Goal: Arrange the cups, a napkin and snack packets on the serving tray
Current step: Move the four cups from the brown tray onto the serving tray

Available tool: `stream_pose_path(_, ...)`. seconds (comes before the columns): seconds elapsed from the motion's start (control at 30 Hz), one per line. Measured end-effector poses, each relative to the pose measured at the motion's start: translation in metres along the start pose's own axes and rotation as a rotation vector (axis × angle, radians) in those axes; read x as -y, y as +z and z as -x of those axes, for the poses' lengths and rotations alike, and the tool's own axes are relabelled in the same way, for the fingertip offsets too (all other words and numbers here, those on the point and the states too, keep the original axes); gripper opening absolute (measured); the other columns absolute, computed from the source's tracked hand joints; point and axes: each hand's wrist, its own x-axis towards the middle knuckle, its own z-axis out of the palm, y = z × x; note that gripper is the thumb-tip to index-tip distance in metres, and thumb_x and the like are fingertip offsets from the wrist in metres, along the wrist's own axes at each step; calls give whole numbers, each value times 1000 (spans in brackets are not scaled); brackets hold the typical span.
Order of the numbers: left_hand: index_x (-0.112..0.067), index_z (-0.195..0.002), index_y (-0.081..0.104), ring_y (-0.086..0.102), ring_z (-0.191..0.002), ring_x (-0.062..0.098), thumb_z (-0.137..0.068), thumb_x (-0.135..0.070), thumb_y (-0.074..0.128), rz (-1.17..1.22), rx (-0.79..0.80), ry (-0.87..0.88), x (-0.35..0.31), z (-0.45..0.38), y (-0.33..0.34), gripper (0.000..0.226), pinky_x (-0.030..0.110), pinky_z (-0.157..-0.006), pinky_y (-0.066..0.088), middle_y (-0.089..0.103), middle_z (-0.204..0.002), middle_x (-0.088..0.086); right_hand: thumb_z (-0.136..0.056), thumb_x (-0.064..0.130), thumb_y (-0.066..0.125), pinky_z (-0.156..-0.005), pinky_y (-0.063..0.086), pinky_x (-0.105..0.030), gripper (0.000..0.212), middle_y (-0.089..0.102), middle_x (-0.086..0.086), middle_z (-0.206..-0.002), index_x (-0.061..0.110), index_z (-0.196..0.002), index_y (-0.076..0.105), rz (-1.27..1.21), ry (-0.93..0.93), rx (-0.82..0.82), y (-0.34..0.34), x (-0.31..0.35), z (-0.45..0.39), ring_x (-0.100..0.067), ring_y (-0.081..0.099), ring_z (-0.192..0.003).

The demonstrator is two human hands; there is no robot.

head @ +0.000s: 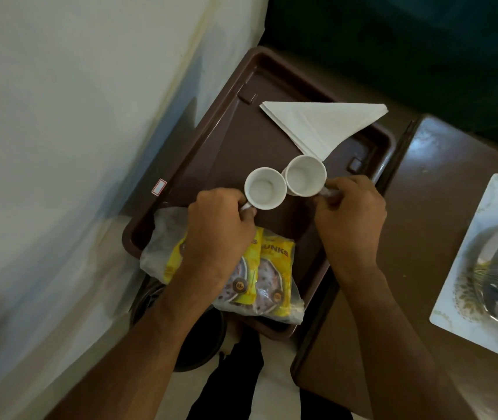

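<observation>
On the brown plastic serving tray (211,140), the left hand (217,225) pinches the handle of a white ceramic cup (265,188), over yellow snack packets (272,277). Beside it, touching rims, a second white cup (305,175) has its handle pinched by the right hand (352,213), near a folded white napkin (326,125).

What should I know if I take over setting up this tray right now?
Left hand grips the handle of the left cup. Right hand grips the handle of the right cup. Both cups sit side by side mid-tray, rims about touching. The folded napkin lies at the far end, the snack packets at the near end, overhanging the edge. Left: let go of the cups, maybe tidy the packets.
</observation>
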Motion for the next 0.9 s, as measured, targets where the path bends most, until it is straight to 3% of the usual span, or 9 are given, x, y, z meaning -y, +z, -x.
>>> stream_pose_path(0.1,-8,-93,81,74,-79,17,-95,-23,78,39,-9,-57,-6,5,9,15,18,-61,49,80,-87,4,-87,12,79,-73,44,-25,8,76,-8,-89,10,-94,81,-24,35,16,0,-3,2,-18,66,-78)
stream_pose_path(0.17,-8,-91,81,71,-73,14,-96,-24,78,54,-21,-80,-9,8,13,16,11,-56,40,79,-84,4,-87,16,81,-76,54,-29,7,77,-5,-86,11,-91,82,-70,58,27,0,-4,5,-17,69,-76)
stream_pose_path(0.23,-9,-86,82,70,-69,13,-95,-25,79,60,-37,-75,-12,10,16,18,17,-56,43,79,-79,3,-86,18,83,-76,55,-26,6,77,-1,-81,12,-88,83,-108,71,26,0,-4,6,-13,70,-72)
stream_pose_path(0.33,-8,-80,82,72,-67,18,-94,-24,80,100,-61,-54,-18,14,18,21,39,-66,56,78,-72,5,-85,17,84,-76,56,-26,4,78,2,-76,13,-85,84,-172,99,-1,-1,-5,9,-10,69,-67)
stream_pose_path(0.43,-8,-82,83,71,-65,19,-95,-23,79,122,-111,-28,-27,22,23,21,46,-67,57,78,-71,6,-84,16,84,-76,58,-27,3,79,1,-78,13,-86,84,-201,125,-29,-6,-11,12,-11,70,-69)
stream_pose_path(0.53,-8,-87,85,72,-65,16,-95,-22,80,160,-158,-2,-44,30,27,17,36,-61,56,80,-74,6,-84,14,84,-75,60,-28,4,79,0,-79,12,-88,84,-248,131,-45,-19,-22,15,-12,72,-71)
stream_pose_path(0.6,-9,-92,85,73,-67,13,-94,-21,80,169,-187,19,-55,37,29,13,26,-61,53,81,-78,5,-85,16,85,-73,58,-20,7,80,0,-82,12,-91,84,-264,135,-57,-29,-30,17,-11,71,-71)
stream_pose_path(0.83,-10,-95,85,75,-69,10,-93,-20,81,198,-229,76,-102,61,52,11,25,-64,58,82,-80,4,-85,17,85,-72,53,-12,12,79,1,-85,12,-96,84,-321,133,-129,-73,-70,21,-10,71,-73)
stream_pose_path(0.9,-10,-95,85,75,-70,11,-93,-20,81,200,-231,90,-116,68,60,11,32,-66,62,82,-81,4,-84,19,85,-71,49,-8,12,75,5,-81,13,-95,84,-320,134,-156,-86,-81,21,-8,70,-73)
